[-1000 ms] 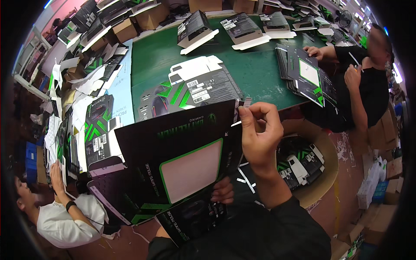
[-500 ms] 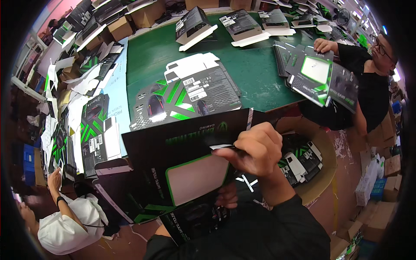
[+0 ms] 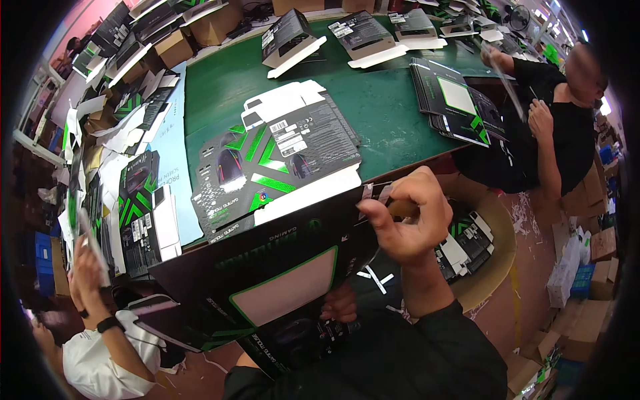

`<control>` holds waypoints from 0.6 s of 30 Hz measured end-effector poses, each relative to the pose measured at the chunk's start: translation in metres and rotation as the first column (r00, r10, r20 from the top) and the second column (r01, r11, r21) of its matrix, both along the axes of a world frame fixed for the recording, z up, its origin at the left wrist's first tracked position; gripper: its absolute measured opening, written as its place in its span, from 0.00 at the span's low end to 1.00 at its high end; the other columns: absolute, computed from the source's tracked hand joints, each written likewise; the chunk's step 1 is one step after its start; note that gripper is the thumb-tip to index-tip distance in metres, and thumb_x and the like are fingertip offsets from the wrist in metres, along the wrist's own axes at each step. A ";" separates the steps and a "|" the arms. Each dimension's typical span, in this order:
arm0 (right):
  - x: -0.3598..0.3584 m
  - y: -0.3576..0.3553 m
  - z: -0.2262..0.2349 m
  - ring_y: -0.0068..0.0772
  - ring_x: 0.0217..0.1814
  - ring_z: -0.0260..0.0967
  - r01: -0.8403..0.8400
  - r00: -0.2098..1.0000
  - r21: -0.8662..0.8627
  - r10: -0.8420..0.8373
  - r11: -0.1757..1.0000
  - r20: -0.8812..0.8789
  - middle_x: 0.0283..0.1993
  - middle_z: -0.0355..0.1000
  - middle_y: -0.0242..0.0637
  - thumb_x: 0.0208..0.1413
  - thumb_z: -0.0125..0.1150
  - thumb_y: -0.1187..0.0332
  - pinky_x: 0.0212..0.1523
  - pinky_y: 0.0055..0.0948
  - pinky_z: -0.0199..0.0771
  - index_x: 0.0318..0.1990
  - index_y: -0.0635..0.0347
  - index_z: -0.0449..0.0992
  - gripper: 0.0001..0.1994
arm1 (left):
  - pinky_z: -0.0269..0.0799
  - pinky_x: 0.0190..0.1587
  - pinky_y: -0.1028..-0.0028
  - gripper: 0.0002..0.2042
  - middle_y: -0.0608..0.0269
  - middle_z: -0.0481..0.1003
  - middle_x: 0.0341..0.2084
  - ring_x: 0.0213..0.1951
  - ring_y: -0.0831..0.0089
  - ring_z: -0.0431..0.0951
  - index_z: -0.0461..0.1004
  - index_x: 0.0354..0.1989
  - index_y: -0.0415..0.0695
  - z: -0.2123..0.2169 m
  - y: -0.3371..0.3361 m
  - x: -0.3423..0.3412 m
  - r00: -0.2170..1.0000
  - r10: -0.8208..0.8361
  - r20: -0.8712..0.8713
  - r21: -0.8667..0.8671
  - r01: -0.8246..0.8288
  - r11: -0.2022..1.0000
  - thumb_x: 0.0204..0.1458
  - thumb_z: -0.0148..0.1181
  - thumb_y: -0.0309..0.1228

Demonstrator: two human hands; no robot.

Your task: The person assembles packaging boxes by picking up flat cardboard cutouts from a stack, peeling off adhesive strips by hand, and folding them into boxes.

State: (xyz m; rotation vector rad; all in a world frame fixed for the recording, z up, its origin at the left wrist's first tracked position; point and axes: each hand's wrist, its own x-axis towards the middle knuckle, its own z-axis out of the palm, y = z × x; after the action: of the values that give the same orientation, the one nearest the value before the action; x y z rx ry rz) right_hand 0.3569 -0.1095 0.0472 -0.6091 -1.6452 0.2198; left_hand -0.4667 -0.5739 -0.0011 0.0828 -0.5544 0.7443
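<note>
A flat black printed box blank (image 3: 193, 263) with a pale, green-edged window panel is tilted in front of me. My left hand (image 3: 341, 303) grips it from behind and below; only some of its fingers show past the edge. At the blank's upper right corner is my right hand (image 3: 415, 217), fingers curled and thumb tip by a small white strip (image 3: 364, 208) on the edge. Whatever lies between those fingertips is too small to make out. Just beyond, a stack of black and green box blanks (image 3: 300, 143) with white flaps lies on the green table (image 3: 227, 83).
At right, a co-worker in black (image 3: 567, 127) holds a thin sheet beside a stack of blanks (image 3: 440, 100). Another person in white (image 3: 110, 357) works at left. Part-folded boxes (image 3: 290, 43) line the far edge. A round bin (image 3: 500, 263) with blanks stands right of me.
The blank has shifted left and lower. My right hand has moved slightly right and up, and its pinch looks looser. The right co-worker has lifted a sheet off the stack.
</note>
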 end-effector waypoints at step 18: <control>-0.014 -0.027 -0.021 0.38 0.26 0.67 -0.049 0.998 -0.123 0.054 0.991 0.036 0.30 0.73 0.38 0.50 0.70 0.78 0.27 0.31 0.67 0.36 0.64 0.73 0.10 | 0.58 0.38 0.74 0.12 0.72 0.67 0.25 0.25 0.80 0.69 0.66 0.32 0.50 -0.096 0.335 0.686 0.980 -0.015 0.196 0.049 0.005 0.999 0.68 0.47 0.41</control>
State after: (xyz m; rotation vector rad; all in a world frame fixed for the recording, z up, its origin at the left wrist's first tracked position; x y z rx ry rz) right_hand 0.3428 -0.1365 0.0266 -0.6675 -1.6952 0.3501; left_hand 0.2191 -0.2389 -0.0968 0.0517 -0.7610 0.7337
